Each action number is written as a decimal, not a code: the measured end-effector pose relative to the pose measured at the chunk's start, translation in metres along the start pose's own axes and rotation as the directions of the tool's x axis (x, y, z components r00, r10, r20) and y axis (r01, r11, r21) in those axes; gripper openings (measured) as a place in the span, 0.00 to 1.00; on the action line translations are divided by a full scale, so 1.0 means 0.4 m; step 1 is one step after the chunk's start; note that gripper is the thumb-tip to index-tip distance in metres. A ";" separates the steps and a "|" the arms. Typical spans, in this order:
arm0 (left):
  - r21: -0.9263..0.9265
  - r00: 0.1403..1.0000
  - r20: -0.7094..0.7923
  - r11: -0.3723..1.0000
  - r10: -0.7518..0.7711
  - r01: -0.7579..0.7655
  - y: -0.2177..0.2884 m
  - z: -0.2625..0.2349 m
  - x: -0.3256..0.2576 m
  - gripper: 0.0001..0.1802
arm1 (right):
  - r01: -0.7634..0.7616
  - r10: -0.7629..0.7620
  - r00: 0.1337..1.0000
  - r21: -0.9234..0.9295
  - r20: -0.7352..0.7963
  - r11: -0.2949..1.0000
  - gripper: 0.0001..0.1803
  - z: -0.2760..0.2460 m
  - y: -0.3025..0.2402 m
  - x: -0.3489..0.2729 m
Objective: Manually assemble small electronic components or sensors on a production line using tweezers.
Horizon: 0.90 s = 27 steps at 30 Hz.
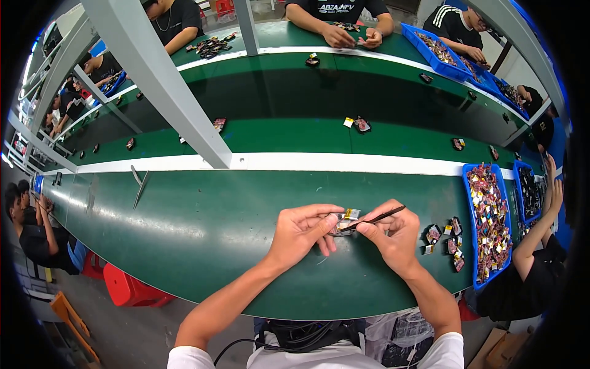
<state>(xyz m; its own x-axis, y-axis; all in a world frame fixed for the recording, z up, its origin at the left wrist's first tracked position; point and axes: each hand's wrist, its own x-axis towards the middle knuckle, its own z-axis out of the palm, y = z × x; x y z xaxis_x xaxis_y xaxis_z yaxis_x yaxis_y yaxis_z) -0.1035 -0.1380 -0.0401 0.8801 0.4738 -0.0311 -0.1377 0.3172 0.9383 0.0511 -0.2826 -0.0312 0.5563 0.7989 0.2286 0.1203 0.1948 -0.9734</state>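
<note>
My left hand (296, 235) pinches a small dark-cased electronic unit (342, 226) between thumb and fingers, just above the green bench. A silver battery pouch with a yellow end (352, 214) sticks up from the unit's far side. My right hand (398, 237) grips dark tweezers (386, 214), whose tips point left and down onto the unit. Where exactly the tips touch is too small to make out. To the right of my right hand lie several similar units (453, 246) with battery pouches, loose on the green bench (203, 246).
A blue tray (471, 209) heaped with wired parts stands at the right, a second blue tray beyond it. Another pair of tweezers (141, 187) lies at left. Past the white rail (344, 162) runs a conveyor belt (276, 132) carrying units. A grey post (160, 80) slants across; co-workers sit around.
</note>
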 end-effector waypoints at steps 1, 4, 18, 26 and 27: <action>0.015 1.000 -0.001 1.000 0.001 -0.001 -0.001 -0.001 0.000 0.15 | -0.029 0.029 1.000 0.032 0.001 0.999 0.08 0.000 0.001 -0.001; 0.022 1.000 -0.019 1.000 -0.005 0.005 -0.002 0.000 0.000 0.14 | -0.054 0.055 0.997 -0.028 0.045 0.998 0.09 -0.003 -0.013 -0.003; 0.024 0.993 -0.114 1.000 -0.010 0.013 -0.004 0.007 0.000 0.16 | 0.240 -0.256 0.967 -0.310 -0.009 0.920 0.08 0.019 -0.005 -0.011; 0.035 0.994 -0.112 0.999 -0.016 0.020 -0.007 0.008 0.001 0.16 | 0.269 -0.287 0.958 -0.354 0.002 0.895 0.08 0.020 -0.008 -0.008; 0.036 0.994 -0.112 0.999 -0.015 0.019 -0.006 0.008 0.001 0.16 | 0.277 -0.294 0.956 -0.351 0.004 0.894 0.08 0.019 -0.004 -0.008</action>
<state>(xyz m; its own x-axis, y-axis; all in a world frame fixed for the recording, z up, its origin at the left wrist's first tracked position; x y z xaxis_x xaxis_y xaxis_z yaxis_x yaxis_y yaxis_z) -0.1015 -0.1415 -0.0413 0.8253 0.5585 -0.0834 -0.1048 0.2967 0.9492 0.0427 -0.2811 -0.0301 0.4926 0.7088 0.5050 0.5506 0.1954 -0.8115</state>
